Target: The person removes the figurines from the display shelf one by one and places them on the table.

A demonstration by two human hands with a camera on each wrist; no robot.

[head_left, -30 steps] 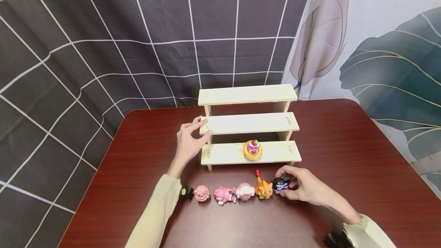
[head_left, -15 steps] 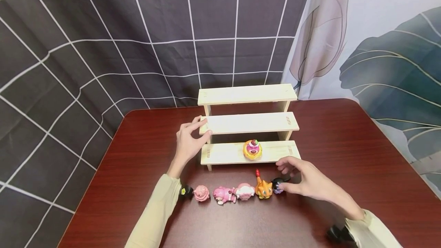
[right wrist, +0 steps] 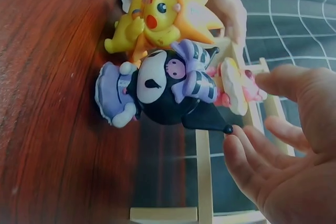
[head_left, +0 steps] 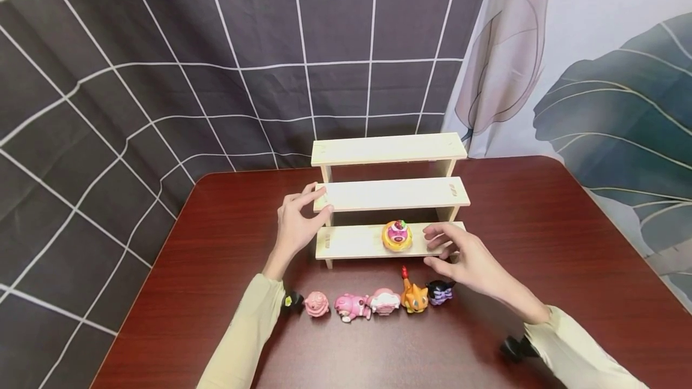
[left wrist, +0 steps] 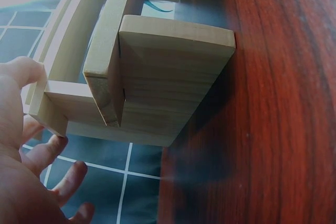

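Observation:
A pale wooden three-tier display shelf (head_left: 389, 194) stands at the back of the table. At its left end my left hand (head_left: 296, 224) holds the middle board's edge; in the left wrist view, thumb and fingers sit around the board end (left wrist: 48, 114). A pink figurine with a yellow ring (head_left: 397, 236) is on the lowest tier. My right hand (head_left: 470, 257) hovers just right of it, fingers spread and gently bent, holding nothing. Nearest below that hand stands a black-and-purple figurine (right wrist: 160, 85) with a checked bow, beside an orange-and-yellow figurine (head_left: 414, 297).
Further left in the same row are a pink-and-white figurine (head_left: 384, 301), a pink bear-like figurine (head_left: 352, 307) and a round pink figurine (head_left: 316, 304). A dark grid-patterned curtain (head_left: 259, 95) hangs behind the reddish-brown table (head_left: 216, 245).
My right hand has let go of the black-and-purple figurine and moved up and left toward the lowest tier. The left hand keeps its place on the shelf.

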